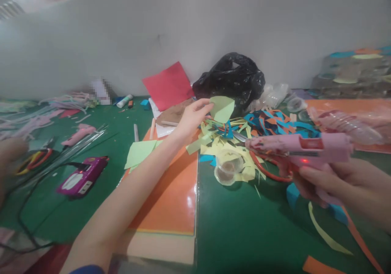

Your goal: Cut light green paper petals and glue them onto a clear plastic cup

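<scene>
Currently, the left hand (192, 119) is pinching a green paper cutout (222, 108) upright, while the right hand (345, 188) is clenching a pink glue gun (297, 147) nearby.

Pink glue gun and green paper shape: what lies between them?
In the head view, yellow and blue paper strips lie between the pink glue gun and the green paper shape.

Back: black plastic bag (229, 80) slumping against white partition (183, 29)
Beside it: red paper sheet (168, 86) leaning
Left: pink glue gun (78, 135) lying on green tabletop (45, 213)
</scene>
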